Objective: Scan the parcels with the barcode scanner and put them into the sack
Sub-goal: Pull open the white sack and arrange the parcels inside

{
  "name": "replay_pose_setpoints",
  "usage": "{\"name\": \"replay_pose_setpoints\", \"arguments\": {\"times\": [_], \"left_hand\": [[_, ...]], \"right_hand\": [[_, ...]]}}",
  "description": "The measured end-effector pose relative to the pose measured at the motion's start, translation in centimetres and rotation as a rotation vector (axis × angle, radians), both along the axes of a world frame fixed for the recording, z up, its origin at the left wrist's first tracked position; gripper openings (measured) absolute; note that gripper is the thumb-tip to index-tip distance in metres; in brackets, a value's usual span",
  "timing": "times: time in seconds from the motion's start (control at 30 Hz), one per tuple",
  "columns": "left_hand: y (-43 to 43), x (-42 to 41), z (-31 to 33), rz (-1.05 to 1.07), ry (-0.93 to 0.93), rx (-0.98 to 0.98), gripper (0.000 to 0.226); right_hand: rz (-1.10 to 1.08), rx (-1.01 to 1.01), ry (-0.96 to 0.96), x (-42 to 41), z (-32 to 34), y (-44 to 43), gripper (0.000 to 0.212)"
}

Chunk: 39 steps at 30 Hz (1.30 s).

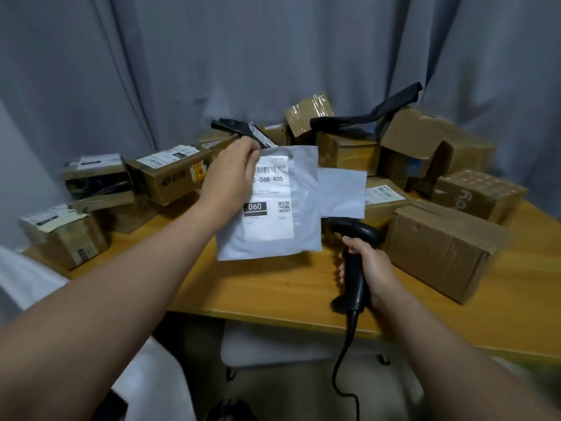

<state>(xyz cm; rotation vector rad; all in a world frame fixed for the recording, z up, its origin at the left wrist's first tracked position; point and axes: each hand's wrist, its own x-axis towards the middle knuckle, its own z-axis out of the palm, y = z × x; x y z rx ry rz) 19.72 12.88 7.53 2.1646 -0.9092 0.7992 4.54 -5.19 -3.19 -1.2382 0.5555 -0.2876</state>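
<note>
Over the near edge of the wooden tabletop (273, 287), the right hand (375, 268) curls its fingers round the handle of the black barcode scanner (354, 278). Just beyond, the left hand (230, 177) pinches the top corner of a grey mailer parcel (303, 208), which hangs above the tabletop with its label towards the person. Cardboard boxes (440, 250) crowd behind it, against a grey curtain (273, 56).

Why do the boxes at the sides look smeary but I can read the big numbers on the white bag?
Head view: the wide lens softens the edges, so the brown box on the right looks smeary; the white bag sits near the middle, sharper, its 060 readable though small print blurs.
</note>
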Motion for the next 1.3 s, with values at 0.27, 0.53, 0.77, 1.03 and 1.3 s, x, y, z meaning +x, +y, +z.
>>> {"name": "replay_pose_setpoints", "arguments": {"times": [0.27,0.53,0.77,1.03,1.3], "left_hand": [[1.6,-3.4,-2.8,-0.179,0.179,0.017,0.014],[2.8,-5.1,-3.0,-0.239,0.266,-0.08,0.009],[6.0,-5.8,-3.8,-0.17,0.378,-0.277,0.023],[7.6,-6.6,-7.8,-0.15,0.733,-0.324,0.015],[5.9,-6.2,-9.0,-0.12,0.855,-0.599,0.018]], "right_hand": [[-0.069,0.175,-0.094,-1.5,0.4,2.0,0.017],[0.008,-0.017,-0.328,-1.6,3.1,3.7,0.012],[0.02,-0.112,-0.326,0.0,3.4,4.2,0.016],[-0.092,-0.231,-0.321,0.4,3.1,5.0,0.032],[-0.084,-0.58,-0.356,-2.9,0.3,7.2,0.025]]}}
